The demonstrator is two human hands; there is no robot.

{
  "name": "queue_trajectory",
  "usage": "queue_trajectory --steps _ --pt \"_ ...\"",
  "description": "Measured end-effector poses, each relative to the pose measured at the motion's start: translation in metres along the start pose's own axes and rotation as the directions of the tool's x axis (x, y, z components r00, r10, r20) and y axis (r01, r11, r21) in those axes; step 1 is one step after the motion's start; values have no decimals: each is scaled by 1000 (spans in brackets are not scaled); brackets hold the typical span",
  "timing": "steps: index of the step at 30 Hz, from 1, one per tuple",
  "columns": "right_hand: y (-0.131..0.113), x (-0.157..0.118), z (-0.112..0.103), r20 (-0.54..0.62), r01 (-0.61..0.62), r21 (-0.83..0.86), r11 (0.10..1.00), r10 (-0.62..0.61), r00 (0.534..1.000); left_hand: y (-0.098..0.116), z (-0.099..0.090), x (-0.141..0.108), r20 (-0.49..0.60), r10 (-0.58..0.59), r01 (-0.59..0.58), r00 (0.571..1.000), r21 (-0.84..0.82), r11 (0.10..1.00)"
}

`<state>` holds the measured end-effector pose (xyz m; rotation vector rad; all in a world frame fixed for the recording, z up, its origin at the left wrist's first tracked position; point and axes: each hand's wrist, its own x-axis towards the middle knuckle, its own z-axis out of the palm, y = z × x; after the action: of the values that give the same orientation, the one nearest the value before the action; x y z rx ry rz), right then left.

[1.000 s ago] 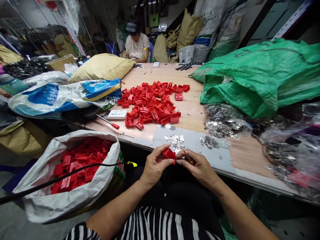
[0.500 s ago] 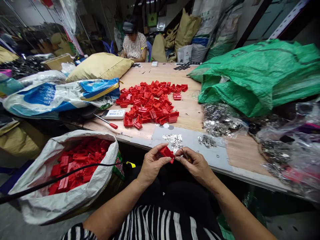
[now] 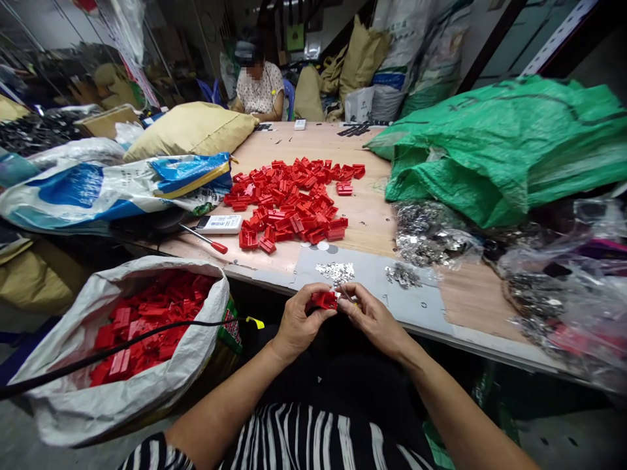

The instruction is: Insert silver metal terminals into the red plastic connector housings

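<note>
A red plastic part (image 3: 324, 300) is pinched in my left hand (image 3: 298, 323), just off the table's front edge. My right hand (image 3: 369, 316) meets its right end, fingers closed round a thin tool whose form is mostly hidden. Small bright metal pieces (image 3: 337, 271) lie on a grey sheet (image 3: 367, 261) beyond my hands, with a second little heap (image 3: 402, 275) to the right. A large pile of red parts (image 3: 294, 202) spreads over the middle of the table.
An open white sack (image 3: 49, 405) of red parts stands at lower left, a black cable crossing it. A red-handled screwdriver (image 3: 215, 246) lies near a white box (image 3: 220, 224). Green sacking (image 3: 509, 143) and bagged metal pieces (image 3: 431, 235) occupy the right. A person (image 3: 259, 88) sits opposite.
The red part has turned in my left hand, its open side now more visible. My right hand has shifted slightly left against it. The whole view has moved a little.
</note>
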<state>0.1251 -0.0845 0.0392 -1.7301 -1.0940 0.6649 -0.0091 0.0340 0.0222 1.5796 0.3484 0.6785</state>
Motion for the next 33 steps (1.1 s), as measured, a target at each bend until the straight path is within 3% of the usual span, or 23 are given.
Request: queue_trajectory --steps 4,7,14,26,33 --pt "8 2 -3 -49 83 -262 961 -99 994 -10 -9 14 7 44 -45 999 167 985" --pt "11 3 0 -62 99 -362 927 -130 990 -17 -14 24 26 59 -64 998 279 958" --pt "8 12 4 -40 81 -409 909 -106 994 -26 -18 36 112 75 -109 991 339 934" --pt "10 15 4 2 67 -433 899 -74 997 -28 -21 38 156 71 -124 985 362 924" --pt "1 17 10 -2 8 -558 830 -11 1000 -28 -20 37 167 61 -123 984 394 911"
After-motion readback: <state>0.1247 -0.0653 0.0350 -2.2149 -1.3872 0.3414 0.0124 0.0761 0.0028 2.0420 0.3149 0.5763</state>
